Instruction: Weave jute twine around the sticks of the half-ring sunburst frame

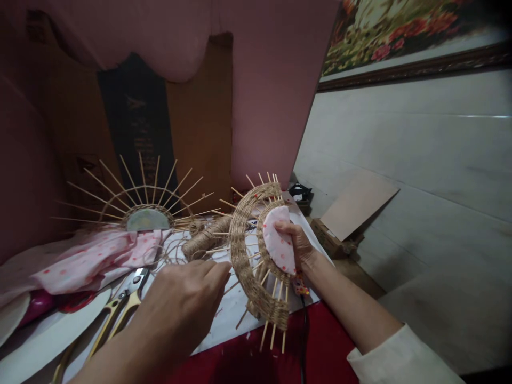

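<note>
My right hand [299,246] grips a half-round woven jute piece [248,256] by its padded centre, a white fabric pad with red dots [279,240]. Thin wooden sticks fan out of the woven band. My left hand [184,304] reaches in from the lower left, fingers pinched together at the band's outer edge, and what they pinch is too small to see. A spool of jute twine [205,239] lies just behind the piece.
A second half-round frame with bare sticks [142,205] stands at the back left over pink dotted cloth [100,256]. Gold-handled scissors [120,306] lie on white paper [228,314]. Red cloth covers the front edge. A cardboard sheet [356,202] leans at right.
</note>
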Available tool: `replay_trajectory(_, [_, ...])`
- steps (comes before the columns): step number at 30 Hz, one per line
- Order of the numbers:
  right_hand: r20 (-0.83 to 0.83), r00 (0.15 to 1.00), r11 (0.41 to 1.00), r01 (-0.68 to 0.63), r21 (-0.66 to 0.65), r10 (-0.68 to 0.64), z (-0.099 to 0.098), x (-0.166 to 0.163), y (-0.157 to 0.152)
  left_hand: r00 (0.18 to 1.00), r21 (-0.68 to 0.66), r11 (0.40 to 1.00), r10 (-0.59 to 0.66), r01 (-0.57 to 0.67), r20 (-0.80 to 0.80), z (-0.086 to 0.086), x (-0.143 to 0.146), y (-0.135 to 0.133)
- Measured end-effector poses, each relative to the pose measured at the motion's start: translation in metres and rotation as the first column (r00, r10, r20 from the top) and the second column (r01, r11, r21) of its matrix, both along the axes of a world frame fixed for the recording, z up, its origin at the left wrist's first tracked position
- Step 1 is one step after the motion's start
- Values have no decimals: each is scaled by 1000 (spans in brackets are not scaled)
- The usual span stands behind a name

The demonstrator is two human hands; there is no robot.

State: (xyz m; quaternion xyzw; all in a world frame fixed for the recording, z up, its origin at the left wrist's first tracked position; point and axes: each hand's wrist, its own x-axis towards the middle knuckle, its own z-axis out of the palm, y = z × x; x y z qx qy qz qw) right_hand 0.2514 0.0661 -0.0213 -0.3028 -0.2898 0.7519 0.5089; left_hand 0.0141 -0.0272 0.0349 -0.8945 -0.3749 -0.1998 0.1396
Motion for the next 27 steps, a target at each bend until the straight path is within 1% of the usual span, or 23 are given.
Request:
replay_trajectory(3, [-4, 1000, 1000, 23, 15, -23, 0, -1, 0, 999, -5, 999, -38, 38, -8, 0, 6, -4])
replay_trajectory(7, [-9, 997, 997, 72, 18, -72, 0, -1, 1, 999, -8, 1000, -28, 28, -38, 2, 6, -7])
replay_trajectory(11, [-25, 998, 999, 50, -14, -50, 0, -1, 1, 999, -25, 999, -29, 28, -17, 4, 6, -7])
replay_trajectory(14, [-42, 998, 999, 50, -14, -50, 0, -2, 1, 999, -16, 999, -39, 39, -8, 4, 8, -6])
replay_trajectory(20, [-65, 995, 997, 76, -14, -77, 0, -2, 0, 999, -11, 1000, -4, 4, -32, -3, 11, -7])
replay_trajectory(23, [-58, 993, 995, 101, -16, -102, 1, -3, 0, 1000, -36, 999, -16, 17, 24, -4, 10, -5])
replay_trajectory(27, [-54, 988, 989, 147, 14, -146, 3, -2, 0, 992, -84, 996, -19, 29, 123, 0, 9, -3])
